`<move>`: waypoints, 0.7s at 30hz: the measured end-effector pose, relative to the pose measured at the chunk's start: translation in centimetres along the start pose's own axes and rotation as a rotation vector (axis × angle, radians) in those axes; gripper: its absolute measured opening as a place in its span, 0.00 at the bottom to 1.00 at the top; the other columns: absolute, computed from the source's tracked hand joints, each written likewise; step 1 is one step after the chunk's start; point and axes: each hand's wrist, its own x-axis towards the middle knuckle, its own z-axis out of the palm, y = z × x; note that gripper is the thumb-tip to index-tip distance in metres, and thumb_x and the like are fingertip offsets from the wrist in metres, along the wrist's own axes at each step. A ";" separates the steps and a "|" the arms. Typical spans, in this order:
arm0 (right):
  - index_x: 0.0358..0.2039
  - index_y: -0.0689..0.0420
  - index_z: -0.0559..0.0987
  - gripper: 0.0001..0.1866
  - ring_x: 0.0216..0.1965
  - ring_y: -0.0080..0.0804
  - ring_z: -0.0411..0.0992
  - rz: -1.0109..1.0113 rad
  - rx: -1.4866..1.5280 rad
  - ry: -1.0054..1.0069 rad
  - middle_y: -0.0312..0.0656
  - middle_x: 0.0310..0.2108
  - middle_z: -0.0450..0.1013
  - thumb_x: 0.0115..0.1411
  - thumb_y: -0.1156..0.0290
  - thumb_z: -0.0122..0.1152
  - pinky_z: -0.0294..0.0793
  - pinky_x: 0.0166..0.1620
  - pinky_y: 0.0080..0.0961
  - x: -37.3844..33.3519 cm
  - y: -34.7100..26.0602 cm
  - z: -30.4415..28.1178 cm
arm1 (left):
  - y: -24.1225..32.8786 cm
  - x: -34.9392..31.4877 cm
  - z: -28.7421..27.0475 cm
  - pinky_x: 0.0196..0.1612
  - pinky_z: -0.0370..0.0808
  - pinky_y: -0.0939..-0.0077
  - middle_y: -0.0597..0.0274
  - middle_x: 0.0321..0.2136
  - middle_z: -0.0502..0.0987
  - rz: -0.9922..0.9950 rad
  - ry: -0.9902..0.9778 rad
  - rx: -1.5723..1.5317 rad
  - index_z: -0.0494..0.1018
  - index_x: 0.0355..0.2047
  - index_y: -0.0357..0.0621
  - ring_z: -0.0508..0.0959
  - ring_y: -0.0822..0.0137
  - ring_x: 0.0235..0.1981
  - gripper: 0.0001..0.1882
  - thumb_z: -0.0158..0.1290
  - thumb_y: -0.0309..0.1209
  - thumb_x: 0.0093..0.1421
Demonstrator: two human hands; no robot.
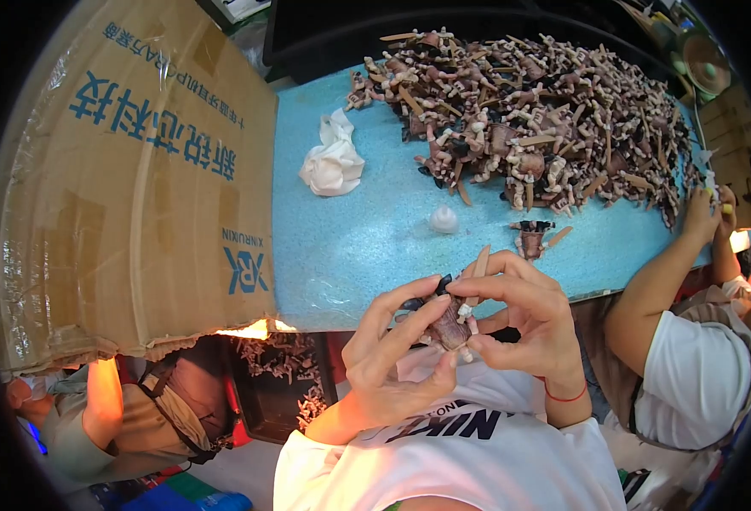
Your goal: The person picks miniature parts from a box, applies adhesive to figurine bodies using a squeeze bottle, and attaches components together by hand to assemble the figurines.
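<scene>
A small figurine (450,330) with a brown ribbed body, black parts and pale limbs is held up in front of my chest. My left hand (392,353) grips its left side, thumb below and fingers above. My right hand (533,319) pinches its other side, where a flat tan stick (479,266) points upward between the fingers. Some of the figurine is hidden behind my fingertips. Just beyond my hands on the blue table mat (367,255) lie a similar figurine (531,243) and a small white cone-shaped piece (444,220).
A large heap of similar figurines (546,128) covers the far right. Crumpled white tissue (333,157) lies left of it. A tall cardboard box (128,196) borders the left side. Below the table edge sits a black tray (260,404). Co-workers are at right (690,375) and left (86,417).
</scene>
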 end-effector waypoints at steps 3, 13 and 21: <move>0.42 0.67 0.73 0.25 0.40 0.24 0.65 0.015 0.013 0.000 0.41 0.36 0.62 0.38 0.88 0.55 0.77 0.41 0.18 -0.1 -0.2 0.0 | 0.3 0.1 -0.1 0.38 0.75 0.74 0.43 0.43 0.69 0.033 -0.018 0.033 0.72 0.42 0.32 0.75 0.58 0.40 0.23 0.57 0.20 0.40; 0.43 0.63 0.72 0.25 0.39 0.25 0.67 -0.036 -0.056 -0.029 0.40 0.37 0.62 0.40 0.86 0.55 0.78 0.39 0.20 0.1 0.2 -0.3 | 0.0 0.2 0.0 0.38 0.75 0.74 0.43 0.44 0.68 0.024 -0.013 0.042 0.71 0.42 0.32 0.75 0.58 0.40 0.25 0.57 0.19 0.39; 0.46 0.60 0.71 0.26 0.38 0.26 0.70 -0.025 -0.074 -0.006 0.41 0.37 0.63 0.41 0.86 0.54 0.79 0.38 0.22 -0.1 0.4 -0.3 | -0.5 0.0 -0.7 0.42 0.73 0.72 0.44 0.46 0.67 -0.019 -0.126 0.008 0.69 0.45 0.33 0.73 0.57 0.43 0.26 0.57 0.19 0.43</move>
